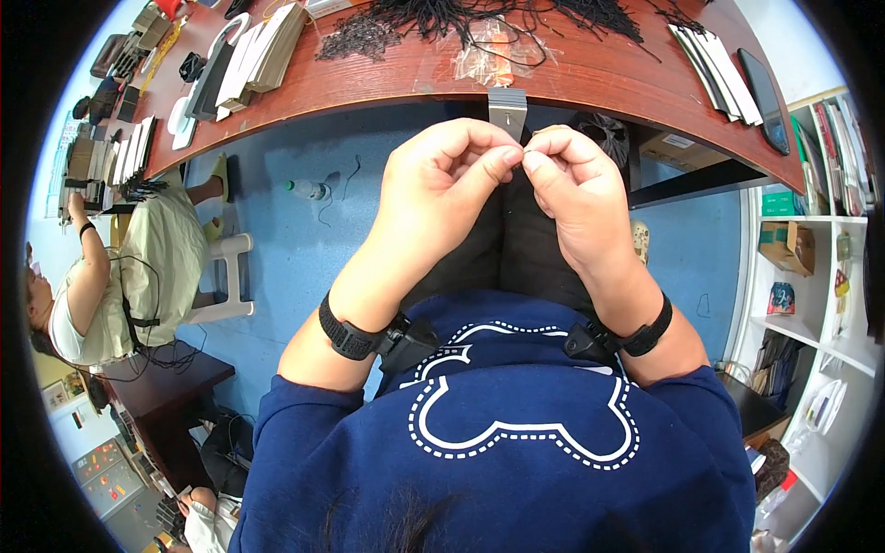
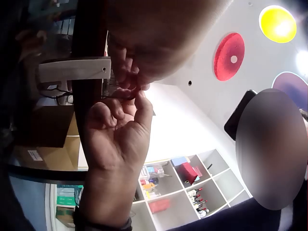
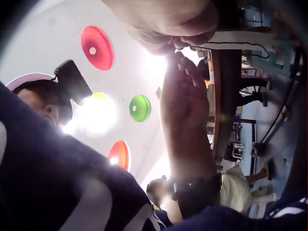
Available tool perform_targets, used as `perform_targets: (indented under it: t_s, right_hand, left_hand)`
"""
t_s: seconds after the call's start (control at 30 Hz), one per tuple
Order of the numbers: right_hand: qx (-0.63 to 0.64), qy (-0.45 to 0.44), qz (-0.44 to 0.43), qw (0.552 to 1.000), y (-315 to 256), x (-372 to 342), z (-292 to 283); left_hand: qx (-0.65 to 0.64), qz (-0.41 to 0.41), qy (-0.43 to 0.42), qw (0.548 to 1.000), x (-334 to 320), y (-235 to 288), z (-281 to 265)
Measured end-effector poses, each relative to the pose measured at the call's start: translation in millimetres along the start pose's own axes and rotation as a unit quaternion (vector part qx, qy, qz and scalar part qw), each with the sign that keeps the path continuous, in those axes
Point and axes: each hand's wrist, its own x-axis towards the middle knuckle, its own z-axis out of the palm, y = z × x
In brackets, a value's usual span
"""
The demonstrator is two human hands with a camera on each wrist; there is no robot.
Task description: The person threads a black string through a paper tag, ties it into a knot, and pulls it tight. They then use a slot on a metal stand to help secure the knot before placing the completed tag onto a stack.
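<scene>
My left hand point(image 1: 429, 184) and right hand point(image 1: 583, 189) meet fingertip to fingertip just in front of the table edge. Each pinches a thin black cord between thumb and curled fingers. Little of the cord shows from the head. In the right wrist view, a loop of the black cord point(image 3: 240, 44) trails out beside the fingers. The left wrist view has the right hand point(image 2: 118, 132) with its palm side showing and its fingertips against the left ones. A pile of black cords point(image 1: 433, 20) and a clear plastic bag point(image 1: 475, 63) lie on the table beyond.
The reddish wooden table point(image 1: 406, 78) curves across the front, with a grey metal bracket point(image 1: 507, 106) at its edge. Card stacks point(image 1: 263, 55) lie left; more cards point(image 1: 714, 74) and a phone point(image 1: 763, 100) lie right. Another person point(image 1: 92, 304) sits at left. White shelves point(image 1: 811, 313) stand right.
</scene>
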Motion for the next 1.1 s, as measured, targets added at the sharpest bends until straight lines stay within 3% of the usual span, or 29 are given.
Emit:
perform_targets:
  t_s: [0.07,0.2,0.33,0.4,0.47,0.53,0.67,0.73,0.77,0.8,0.87,0.9,0.93,0.97,1.0,1.03,1.07,1.1]
  right_hand:
    - [-0.009,0.002,0.009,1.000,-1,0,0]
    - [-0.032,0.006,0.022,0.999,-2,0,0]
    - [-0.021,0.008,-0.003,1.000,-2,0,4]
    - [-0.016,0.005,0.002,1.000,-2,1,2]
    - [-0.011,0.003,0.008,1.000,-1,2,0]
    - [0.014,0.025,0.070,0.997,2,2,1]
    - [0.024,0.026,0.120,0.992,5,6,1]
    - [0.061,0.015,0.185,0.981,7,6,0]
    - [0.066,-0.003,0.197,0.978,9,5,-1]
    - [0.067,-0.003,0.196,0.978,9,5,-2]
    - [-0.076,-0.053,0.185,0.978,9,4,-5]
    - [-0.156,-0.063,0.156,0.973,5,2,-5]
    - [-0.157,-0.065,0.156,0.973,-1,2,-5]
    - [-0.332,-0.082,-0.005,0.940,-8,3,-6]
    - [-0.488,-0.093,-0.166,0.852,-17,4,-6]
    - [-0.517,-0.119,-0.241,0.813,-28,9,-4]
    - [-0.538,-0.159,-0.265,0.784,-36,15,-4]
    - [-0.540,-0.198,-0.259,0.776,-39,22,-5]
  left_hand:
    - [0.109,0.010,-0.013,0.994,1,0,-3]
    - [0.116,0.030,-0.009,0.993,2,3,-5]
    - [0.034,0.031,0.016,0.999,2,5,1]
    - [-0.086,-0.029,0.019,0.996,1,6,6]
    - [-0.085,-0.006,0.005,0.996,1,-6,5]
    - [0.002,0.065,0.033,0.997,2,-11,6]
    - [-0.038,0.061,0.057,0.996,5,-28,9]
    - [0.098,0.154,0.093,0.979,7,-37,10]
    - [0.085,0.090,0.073,0.990,2,-37,11]
    - [0.086,0.090,0.073,0.990,1,-37,9]
    - [0.155,0.055,0.060,0.985,0,-35,3]
    - [0.114,0.030,0.072,0.991,-1,-30,4]
    - [0.113,0.030,0.073,0.990,-1,-26,1]
    - [0.199,0.070,0.044,0.976,0,-23,-4]
    - [0.283,0.109,0.014,0.953,1,-19,-8]
    - [0.349,0.156,-0.020,0.924,2,-13,-11]
    - [0.349,0.156,-0.021,0.924,1,-13,-13]
    - [0.325,0.141,-0.081,0.932,0,-12,-13]
